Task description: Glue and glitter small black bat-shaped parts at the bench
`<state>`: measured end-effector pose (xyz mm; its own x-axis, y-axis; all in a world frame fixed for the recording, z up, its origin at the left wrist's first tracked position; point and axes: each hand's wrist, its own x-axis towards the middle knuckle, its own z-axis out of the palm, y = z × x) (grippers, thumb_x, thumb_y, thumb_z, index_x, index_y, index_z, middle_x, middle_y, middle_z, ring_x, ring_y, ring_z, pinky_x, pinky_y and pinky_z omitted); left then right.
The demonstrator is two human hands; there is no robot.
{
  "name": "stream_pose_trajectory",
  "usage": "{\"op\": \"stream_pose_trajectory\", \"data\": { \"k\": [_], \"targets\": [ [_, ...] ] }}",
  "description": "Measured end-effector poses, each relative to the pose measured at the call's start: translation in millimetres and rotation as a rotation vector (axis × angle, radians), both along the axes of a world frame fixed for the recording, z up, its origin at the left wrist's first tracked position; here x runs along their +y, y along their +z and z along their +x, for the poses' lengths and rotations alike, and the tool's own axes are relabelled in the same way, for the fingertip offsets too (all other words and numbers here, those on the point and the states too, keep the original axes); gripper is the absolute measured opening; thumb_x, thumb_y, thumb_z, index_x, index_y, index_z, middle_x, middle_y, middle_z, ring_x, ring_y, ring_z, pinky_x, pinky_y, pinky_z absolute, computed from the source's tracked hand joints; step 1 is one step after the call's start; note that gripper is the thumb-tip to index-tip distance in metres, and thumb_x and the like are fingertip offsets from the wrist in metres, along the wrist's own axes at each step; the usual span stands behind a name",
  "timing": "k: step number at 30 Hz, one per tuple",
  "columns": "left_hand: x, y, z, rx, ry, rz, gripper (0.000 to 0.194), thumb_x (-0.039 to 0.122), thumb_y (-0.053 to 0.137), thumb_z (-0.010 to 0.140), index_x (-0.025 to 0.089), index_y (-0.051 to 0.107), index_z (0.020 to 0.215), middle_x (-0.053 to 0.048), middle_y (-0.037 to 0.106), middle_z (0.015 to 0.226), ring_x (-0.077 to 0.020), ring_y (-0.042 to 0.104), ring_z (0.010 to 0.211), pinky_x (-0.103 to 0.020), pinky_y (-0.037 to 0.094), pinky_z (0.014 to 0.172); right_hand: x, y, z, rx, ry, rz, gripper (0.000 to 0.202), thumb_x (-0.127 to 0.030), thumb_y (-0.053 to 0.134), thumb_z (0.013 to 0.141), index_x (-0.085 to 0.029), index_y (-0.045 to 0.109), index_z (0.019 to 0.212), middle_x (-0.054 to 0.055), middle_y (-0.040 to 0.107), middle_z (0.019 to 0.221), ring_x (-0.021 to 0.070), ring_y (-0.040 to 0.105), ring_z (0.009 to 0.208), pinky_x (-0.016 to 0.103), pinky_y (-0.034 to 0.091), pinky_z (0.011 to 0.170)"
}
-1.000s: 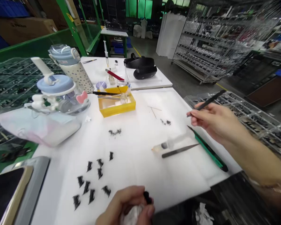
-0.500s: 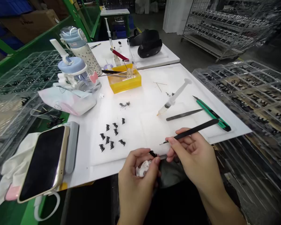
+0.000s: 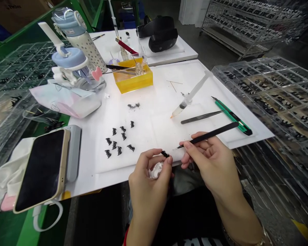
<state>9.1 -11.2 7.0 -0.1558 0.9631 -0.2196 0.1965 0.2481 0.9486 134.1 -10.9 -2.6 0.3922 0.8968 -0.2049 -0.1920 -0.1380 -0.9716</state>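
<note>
My left hand pinches a small black piece between thumb and index finger, and a crumpled white tissue is tucked in its palm. My right hand grips black tweezers like a pen. Their tip points left, a short gap from the black piece, and seems to hold something tiny and shiny. Several small black bat-shaped pieces lie on the white foam sheet, left of my hands. Above them is a scatter of tiny dark bits.
Grey tweezers, a green knife and a syringe lie beyond my right hand. A yellow box with tools sits further back. At left are a phone, a pouch and bottles. Part trays stand at right.
The view has shifted slightly, so the table items appear higher and further left. The tweezers' tip remains a short distance from the black piece, and both hands keep their holds.
</note>
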Motion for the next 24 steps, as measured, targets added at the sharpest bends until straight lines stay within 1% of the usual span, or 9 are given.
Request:
{"op": "stream_pose_trajectory", "data": {
  "k": [5, 10, 14, 20, 24],
  "targets": [
    [-0.7, 0.1, -0.2, 0.011, 0.008, -0.012, 0.025, 0.031, 0.075, 0.073, 0.023, 0.061, 0.092, 0.005, 0.071, 0.07, -0.0098, 0.062, 0.046, -0.017, 0.044, 0.039, -0.7, -0.5, 0.8, 0.008, 0.0, -0.004, 0.028, -0.031, 0.071, 0.077, -0.02, 0.054, 0.095, 0.001, 0.071, 0.072, 0.0119, 0.064, 0.049, 0.023, 0.057, 0.045],
    [-1.8, 0.2, -0.4, 0.047, 0.009, 0.003, 0.022, 0.029, 0.075, 0.074, 0.024, 0.061, 0.091, 0.006, 0.071, 0.068, -0.0094, 0.062, 0.047, -0.018, 0.046, 0.045, -1.2, 0.5, 0.2, -0.01, -0.007, 0.0, 0.027, -0.031, 0.071, 0.077, -0.019, 0.054, 0.094, 0.0, 0.071, 0.071, 0.0111, 0.064, 0.051, 0.021, 0.057, 0.045],
    [-1.5, 1.0, 0.5, 0.06, 0.011, 0.016, 0.021, 0.028, 0.075, 0.073, 0.023, 0.062, 0.089, 0.007, 0.07, 0.068, -0.0086, 0.061, 0.046, -0.018, 0.047, 0.048, -1.4, 1.0, 0.1, -0.006, -0.003, -0.007, 0.027, -0.03, 0.071, 0.078, -0.019, 0.054, 0.095, 0.002, 0.072, 0.077, 0.0107, 0.064, 0.051, 0.021, 0.057, 0.045],
    [-1.6, 2.5, 1.0, 0.064, 0.024, 0.01, 0.022, 0.028, 0.076, 0.073, 0.023, 0.062, 0.089, 0.006, 0.07, 0.067, -0.0077, 0.06, 0.045, -0.016, 0.044, 0.043, 0.1, 0.1, 0.7, 0.004, -0.008, 0.001, 0.026, -0.029, 0.071, 0.078, -0.019, 0.054, 0.093, 0.002, 0.072, 0.075, 0.011, 0.063, 0.049, 0.022, 0.056, 0.043],
    [-2.5, 1.5, 2.8, 0.008, 0.054, -0.005, 0.024, 0.028, 0.077, 0.071, 0.022, 0.062, 0.088, 0.005, 0.07, 0.068, -0.0078, 0.06, 0.044, -0.015, 0.044, 0.041, 0.4, 0.7, -0.8, 0.02, -0.044, 0.031, 0.025, -0.028, 0.071, 0.077, -0.019, 0.054, 0.093, 0.002, 0.072, 0.077, 0.0109, 0.063, 0.049, 0.022, 0.056, 0.043]
  ]
}}
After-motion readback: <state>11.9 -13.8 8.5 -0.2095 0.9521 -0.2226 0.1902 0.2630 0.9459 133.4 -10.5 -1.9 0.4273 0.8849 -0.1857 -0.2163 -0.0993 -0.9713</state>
